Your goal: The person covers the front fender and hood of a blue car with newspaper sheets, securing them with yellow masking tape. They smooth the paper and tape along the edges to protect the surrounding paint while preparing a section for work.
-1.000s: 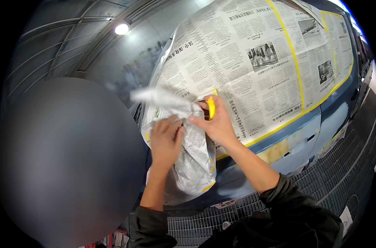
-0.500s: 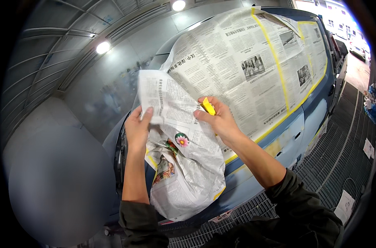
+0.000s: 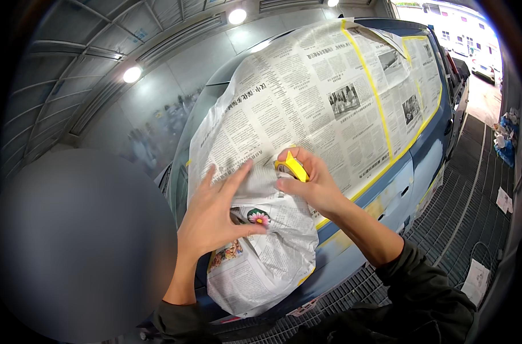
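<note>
My left hand (image 3: 212, 215) has its fingers spread over crumpled newspaper (image 3: 272, 275), which bulges out from the side of a blue car (image 3: 381, 200). Whatever lies beneath this paper is hidden. In my right hand (image 3: 312, 178) is a roll of yellow masking tape (image 3: 293, 167), gripped between thumb and fingers close to the paper. Larger newspaper sheets (image 3: 289, 97) cover the car's side windows, with strips of yellow tape along their lower edge and between them. A pink flower picture (image 3: 259, 218) shows on the crumpled paper, by my left thumb.
Dark metal floor grating (image 3: 450, 212) runs along the car's right side, with loose paper (image 3: 477, 281) on it. Blue and white plastic (image 3: 505, 140) lies by the right wall. A large blurred round shape (image 3: 80, 246) fills the lower left.
The raised newspaper flap has gone down against the car. My left hand has let go of its edge and spread out over the paper. The tape roll stays in my right hand.
</note>
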Action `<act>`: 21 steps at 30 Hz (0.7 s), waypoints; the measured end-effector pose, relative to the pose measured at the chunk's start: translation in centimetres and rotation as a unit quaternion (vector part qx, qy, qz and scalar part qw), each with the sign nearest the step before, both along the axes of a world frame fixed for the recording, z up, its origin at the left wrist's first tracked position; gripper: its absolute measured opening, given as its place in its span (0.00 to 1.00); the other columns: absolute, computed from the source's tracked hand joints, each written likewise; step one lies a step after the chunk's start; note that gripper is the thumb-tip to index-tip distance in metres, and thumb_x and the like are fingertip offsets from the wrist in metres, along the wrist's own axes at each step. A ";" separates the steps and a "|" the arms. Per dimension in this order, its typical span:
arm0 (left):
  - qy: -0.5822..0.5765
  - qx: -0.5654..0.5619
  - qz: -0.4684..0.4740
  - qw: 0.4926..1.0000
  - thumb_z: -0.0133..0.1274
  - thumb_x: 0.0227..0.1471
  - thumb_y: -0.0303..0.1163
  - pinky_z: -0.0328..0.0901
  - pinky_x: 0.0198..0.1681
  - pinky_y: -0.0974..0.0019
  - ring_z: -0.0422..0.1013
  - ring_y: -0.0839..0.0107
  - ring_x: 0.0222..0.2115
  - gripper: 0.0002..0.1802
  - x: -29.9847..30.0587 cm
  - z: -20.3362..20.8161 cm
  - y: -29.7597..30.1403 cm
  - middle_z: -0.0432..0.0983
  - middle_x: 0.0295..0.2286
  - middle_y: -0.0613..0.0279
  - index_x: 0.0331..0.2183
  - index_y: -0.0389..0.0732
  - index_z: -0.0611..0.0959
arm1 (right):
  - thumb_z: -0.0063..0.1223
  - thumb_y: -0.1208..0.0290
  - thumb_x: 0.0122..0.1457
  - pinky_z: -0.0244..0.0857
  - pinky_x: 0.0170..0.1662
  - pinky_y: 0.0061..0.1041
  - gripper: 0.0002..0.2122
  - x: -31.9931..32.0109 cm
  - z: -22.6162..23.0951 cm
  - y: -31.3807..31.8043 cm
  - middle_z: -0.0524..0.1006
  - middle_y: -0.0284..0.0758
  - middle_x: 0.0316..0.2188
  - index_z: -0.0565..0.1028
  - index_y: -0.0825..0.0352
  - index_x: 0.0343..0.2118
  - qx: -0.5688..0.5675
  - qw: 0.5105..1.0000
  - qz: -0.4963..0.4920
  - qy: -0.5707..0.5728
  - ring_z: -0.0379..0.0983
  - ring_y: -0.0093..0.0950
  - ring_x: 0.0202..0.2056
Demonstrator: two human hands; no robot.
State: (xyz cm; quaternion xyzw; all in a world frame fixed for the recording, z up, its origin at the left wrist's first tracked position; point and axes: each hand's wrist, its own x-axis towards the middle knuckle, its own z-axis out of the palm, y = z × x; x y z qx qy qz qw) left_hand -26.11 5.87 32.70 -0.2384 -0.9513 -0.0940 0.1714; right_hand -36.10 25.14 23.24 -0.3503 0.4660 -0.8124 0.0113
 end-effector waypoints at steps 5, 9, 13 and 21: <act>-0.148 0.038 0.008 0.988 0.67 0.49 0.32 0.71 0.36 0.67 0.79 0.66 0.29 0.22 -1.2 -0.9 -1.0 0.84 0.34 0.51 0.47 0.38 0.84 | 0.66 0.75 0.54 0.65 0.39 0.19 0.18 -0.4 -0.5 1.5 0.73 0.28 0.34 0.71 0.64 0.46 0.154 0.980 -0.098 0.074 0.69 0.16 0.34; -0.177 0.165 -0.004 0.970 0.64 0.53 0.35 0.68 0.34 0.66 0.75 0.73 0.28 0.16 -3.8 -3.3 -3.7 0.82 0.28 0.51 0.43 0.39 0.86 | 0.69 0.65 0.52 0.68 0.38 0.26 0.22 -0.1 -0.2 0.6 0.79 0.35 0.36 0.69 0.62 0.46 0.150 0.949 -0.249 0.123 0.76 0.25 0.34; -0.110 0.198 0.007 0.974 0.64 0.53 0.36 0.67 0.32 0.66 0.75 0.72 0.26 0.15 -6.8 -5.7 -5.4 0.81 0.27 0.52 0.40 0.37 0.85 | 0.70 0.61 0.50 0.69 0.39 0.32 0.24 -1.7 -0.2 -0.8 0.81 0.36 0.35 0.68 0.62 0.44 0.269 0.841 -0.357 0.306 0.79 0.35 0.36; 0.151 0.194 0.148 0.958 0.63 0.52 0.32 0.68 0.31 0.66 0.77 0.65 0.27 0.10 -7.2 -10.1 -4.8 0.80 0.26 0.56 0.28 0.35 0.81 | 0.66 0.69 0.51 0.69 0.38 0.33 0.19 -4.5 -2.1 -4.2 0.80 0.32 0.29 0.69 0.63 0.42 0.294 0.808 -0.403 0.313 0.78 0.35 0.36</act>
